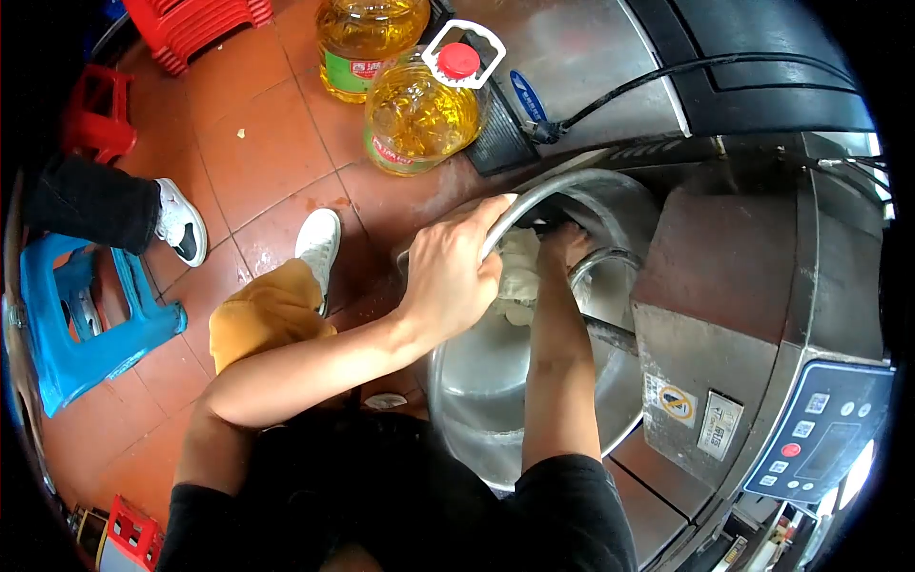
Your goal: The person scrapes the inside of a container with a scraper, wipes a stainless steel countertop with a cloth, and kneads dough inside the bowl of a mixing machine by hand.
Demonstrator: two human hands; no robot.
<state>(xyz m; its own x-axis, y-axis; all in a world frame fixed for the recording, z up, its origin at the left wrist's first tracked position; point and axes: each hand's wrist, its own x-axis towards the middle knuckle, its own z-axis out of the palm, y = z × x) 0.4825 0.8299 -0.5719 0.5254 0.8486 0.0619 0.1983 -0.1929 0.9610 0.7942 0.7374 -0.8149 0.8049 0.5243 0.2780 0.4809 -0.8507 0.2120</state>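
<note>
Tiled floor [257, 153], two oil jugs [419, 114], two hands [453, 272], one mixer bowl [486, 367].

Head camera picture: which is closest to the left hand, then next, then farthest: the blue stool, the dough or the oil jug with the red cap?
1. Dough: just right of the left hand, inside the metal bowl.
2. Red-capped oil jug: above the hand in the picture.
3. Blue stool: over at the left.
</note>
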